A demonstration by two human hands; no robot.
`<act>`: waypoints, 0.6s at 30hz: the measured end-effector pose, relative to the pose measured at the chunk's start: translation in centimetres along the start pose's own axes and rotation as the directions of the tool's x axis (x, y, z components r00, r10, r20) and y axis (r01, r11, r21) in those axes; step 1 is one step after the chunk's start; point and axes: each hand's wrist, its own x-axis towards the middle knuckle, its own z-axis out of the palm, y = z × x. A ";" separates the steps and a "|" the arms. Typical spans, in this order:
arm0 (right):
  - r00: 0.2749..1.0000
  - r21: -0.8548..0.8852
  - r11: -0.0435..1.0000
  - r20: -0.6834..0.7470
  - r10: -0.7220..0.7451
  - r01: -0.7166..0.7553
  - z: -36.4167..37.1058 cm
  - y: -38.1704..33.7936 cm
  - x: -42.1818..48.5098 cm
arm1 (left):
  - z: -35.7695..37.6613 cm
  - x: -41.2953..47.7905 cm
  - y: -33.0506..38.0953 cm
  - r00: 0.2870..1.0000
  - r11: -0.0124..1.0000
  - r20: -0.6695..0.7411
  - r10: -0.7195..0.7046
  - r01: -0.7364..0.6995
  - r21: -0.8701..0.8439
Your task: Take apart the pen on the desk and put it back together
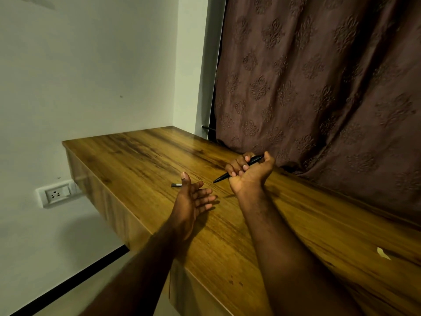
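Two bare forearms reach from the near edge over a wooden desk [141, 160]. The right hand [248, 173] is turned palm up above the desk's middle, with its fingers [239, 166] curled round a pen [254, 160], gripping it across the palm. The left hand [193, 199] hovers just left of it, on edge, with its palm facing right, thumb up and fingers spread and relaxed, holding nothing.

A small dark piece [175, 185] with a paler end lies on the desk just beyond the left thumb, which partly hides it. A pale scrap [383, 253] lies on the desk at the near right. A brown patterned curtain [330, 76] hangs at the far right. A white wall to the left carries a socket [55, 194].

The pen is slim and black, slanted, with its fine tip pointing down to the near left and its blunt end past the right thumb.
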 end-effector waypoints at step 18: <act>0.998 -0.106 0.994 0.058 -0.031 0.037 0.6 -1.3 -1.3 | 0.1 -0.7 0.0 0.999 0.996 0.023 0.024 -0.026 0.086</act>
